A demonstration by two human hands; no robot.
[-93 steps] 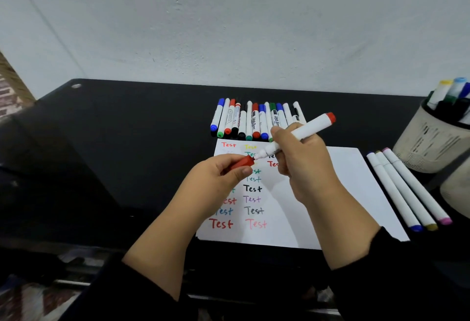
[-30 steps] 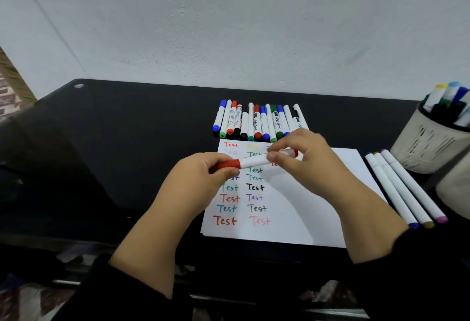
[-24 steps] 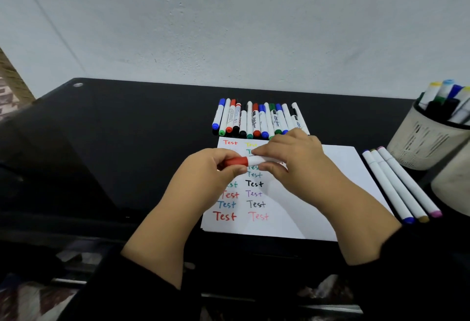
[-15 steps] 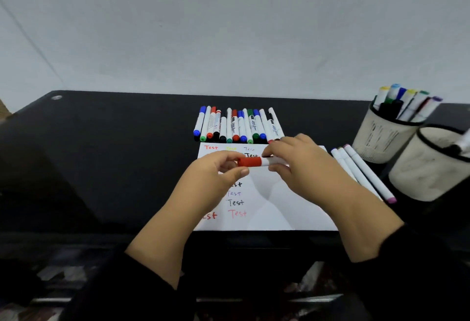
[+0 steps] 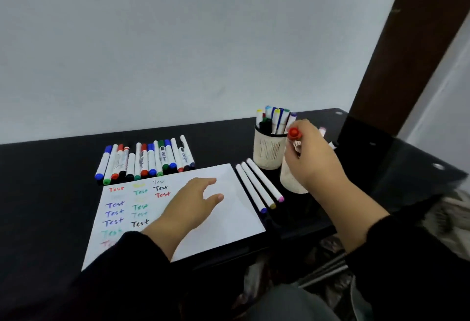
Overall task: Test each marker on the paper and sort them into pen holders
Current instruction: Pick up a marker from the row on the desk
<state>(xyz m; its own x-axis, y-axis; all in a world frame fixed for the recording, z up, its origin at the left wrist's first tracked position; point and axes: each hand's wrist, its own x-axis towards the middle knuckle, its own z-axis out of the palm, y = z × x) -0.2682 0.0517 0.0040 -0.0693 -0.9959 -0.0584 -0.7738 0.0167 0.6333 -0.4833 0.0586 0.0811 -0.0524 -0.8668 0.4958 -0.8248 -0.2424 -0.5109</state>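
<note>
The right hand (image 5: 311, 160) grips the red-capped marker (image 5: 294, 134) upright, cap up, over what seems the nearer pen holder (image 5: 292, 181) near the table's (image 5: 50, 193) right edge; the left hand (image 5: 195, 201) hovers over the paper (image 5: 229, 221), fingers relaxed, holding nothing; untested markers (image 5: 145, 159) lie in a row beyond the paper's far edge.

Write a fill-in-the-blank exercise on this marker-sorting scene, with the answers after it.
1. The right hand holds a marker with a ____ cap over the near holder.
2. The left hand hovers open over the ____.
3. Between the paper and the holders lie ____ white markers side by side.
4. The word written again and again on the paper is ____.

Missing words: red; paper; three; Test
</note>
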